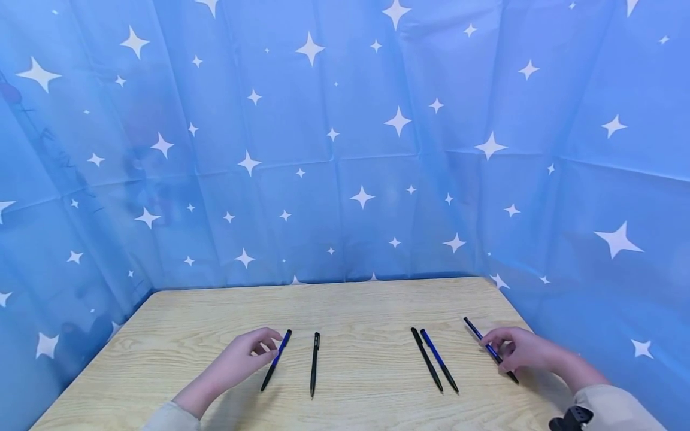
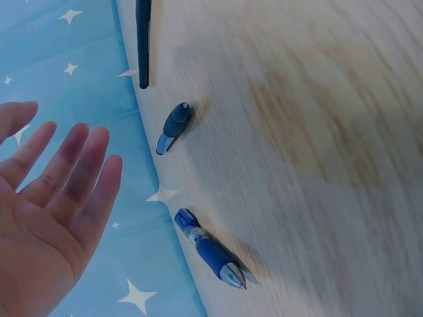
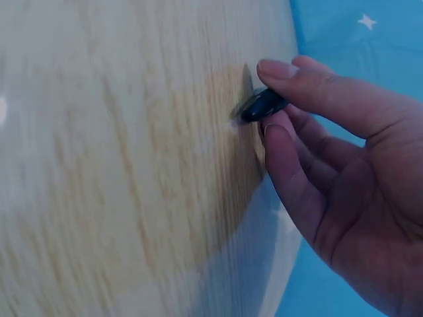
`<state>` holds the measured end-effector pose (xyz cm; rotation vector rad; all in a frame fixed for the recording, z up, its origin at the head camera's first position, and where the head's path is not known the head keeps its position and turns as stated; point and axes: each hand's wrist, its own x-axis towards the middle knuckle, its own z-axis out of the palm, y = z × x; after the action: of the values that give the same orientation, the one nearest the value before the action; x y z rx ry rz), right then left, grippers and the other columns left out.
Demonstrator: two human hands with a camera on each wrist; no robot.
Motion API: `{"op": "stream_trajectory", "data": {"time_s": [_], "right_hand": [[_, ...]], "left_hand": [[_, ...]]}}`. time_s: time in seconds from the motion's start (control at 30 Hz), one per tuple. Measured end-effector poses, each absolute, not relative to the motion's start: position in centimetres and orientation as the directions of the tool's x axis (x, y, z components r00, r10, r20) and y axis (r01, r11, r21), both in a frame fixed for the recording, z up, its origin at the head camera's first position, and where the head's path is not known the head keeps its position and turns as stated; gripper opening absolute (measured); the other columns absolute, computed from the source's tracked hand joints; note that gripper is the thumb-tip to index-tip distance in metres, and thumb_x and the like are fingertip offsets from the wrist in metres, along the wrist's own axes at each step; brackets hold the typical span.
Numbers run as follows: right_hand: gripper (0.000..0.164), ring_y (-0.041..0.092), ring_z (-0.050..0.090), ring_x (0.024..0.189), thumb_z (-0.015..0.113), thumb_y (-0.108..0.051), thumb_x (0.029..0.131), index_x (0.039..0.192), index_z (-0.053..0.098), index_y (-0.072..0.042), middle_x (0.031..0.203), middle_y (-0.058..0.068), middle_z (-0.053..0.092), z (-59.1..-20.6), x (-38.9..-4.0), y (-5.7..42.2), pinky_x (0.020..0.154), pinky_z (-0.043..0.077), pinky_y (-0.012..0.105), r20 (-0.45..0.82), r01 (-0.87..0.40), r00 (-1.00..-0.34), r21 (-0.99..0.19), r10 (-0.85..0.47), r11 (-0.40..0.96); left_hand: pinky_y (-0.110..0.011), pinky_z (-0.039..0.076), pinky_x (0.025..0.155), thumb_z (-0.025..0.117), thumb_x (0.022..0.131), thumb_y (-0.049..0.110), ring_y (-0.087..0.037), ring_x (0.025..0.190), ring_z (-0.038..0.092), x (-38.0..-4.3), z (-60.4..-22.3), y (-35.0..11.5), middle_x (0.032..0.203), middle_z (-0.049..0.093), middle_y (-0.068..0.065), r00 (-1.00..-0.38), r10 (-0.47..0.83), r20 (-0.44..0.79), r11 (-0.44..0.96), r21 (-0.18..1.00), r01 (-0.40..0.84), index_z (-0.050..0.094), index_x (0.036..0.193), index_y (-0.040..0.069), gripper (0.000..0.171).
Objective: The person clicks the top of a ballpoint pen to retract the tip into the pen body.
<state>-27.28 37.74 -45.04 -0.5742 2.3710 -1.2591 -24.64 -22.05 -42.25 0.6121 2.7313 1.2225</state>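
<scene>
While left hand (image 1: 242, 357) has fingers extended, right hand (image 1: 527, 349) pinches blue-black pen (image 1: 493, 352).

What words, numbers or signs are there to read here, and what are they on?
None can be read.
Blue pen, left wrist view: pale marks on the barrel, too blurred to read.
Other pens: any print is too small to make out.
Blue cloth: white stars, no letters.
</scene>
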Motion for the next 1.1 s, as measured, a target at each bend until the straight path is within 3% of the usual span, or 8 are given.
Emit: {"op": "stream_trajectory", "data": {"time_s": [0.27, 0.6, 0.87, 1.1], "right_hand": [[0.044, 0.012, 0.045, 0.063, 0.074, 0.002, 0.081, 0.122, 0.060, 0.007, 0.096, 0.012, 0.051, -45.3, -27.5, 37.6, 0.053, 0.043, 0.026, -0.139, -0.229, -0.812, -0.818, -0.567, 0.527], [0.041, 0.019, 0.063, 0.075, 0.073, 0.003, 0.081, 0.118, 0.058, 0.013, 0.101, 0.016, 0.057, -44.4, -27.1, 37.3, 0.059, 0.054, 0.031, -0.054, -0.287, -0.822, -0.820, -0.567, 0.494], [0.041, 0.018, 0.063, 0.080, 0.076, -0.002, 0.081, 0.117, 0.061, 0.009, 0.101, 0.016, 0.058, -42.4, -26.1, 34.7, 0.063, 0.054, 0.031, -0.022, -0.307, -0.858, -0.779, -0.512, 0.547], [0.040, 0.019, 0.061, 0.080, 0.075, -0.003, 0.083, 0.118, 0.061, 0.007, 0.103, 0.017, 0.058, -42.4, -26.0, 31.9, 0.062, 0.053, 0.030, -0.023, -0.316, -0.841, -0.790, -0.540, 0.526]], "left_hand": [[-0.033, 0.051, 0.069, 0.062, 0.097, 0.019, -0.018, 0.088, 0.060, -24.7, -42.1, -22.0, 0.099, 0.063, 0.000, -0.911, 0.405, 0.074, 0.618, 0.712, 0.333, 0.062, 0.122, 0.009, 0.027], [-0.036, 0.050, 0.070, 0.062, 0.097, 0.028, -0.015, 0.088, 0.060, -25.2, -41.9, -20.5, 0.100, 0.062, 0.005, -0.891, 0.449, 0.057, 0.636, 0.680, 0.364, 0.063, 0.120, 0.016, 0.025], [-0.031, 0.050, 0.066, 0.062, 0.096, 0.028, -0.009, 0.083, 0.058, -25.5, -41.2, -18.4, 0.098, 0.062, 0.010, -0.865, 0.494, 0.086, 0.680, 0.582, 0.446, 0.064, 0.118, 0.020, 0.023], [-0.027, 0.051, 0.066, 0.063, 0.096, 0.026, -0.007, 0.085, 0.059, -25.9, -40.9, -16.4, 0.102, 0.063, 0.007, -0.832, 0.544, 0.105, 0.684, 0.518, 0.513, 0.064, 0.119, 0.017, 0.025]]}}
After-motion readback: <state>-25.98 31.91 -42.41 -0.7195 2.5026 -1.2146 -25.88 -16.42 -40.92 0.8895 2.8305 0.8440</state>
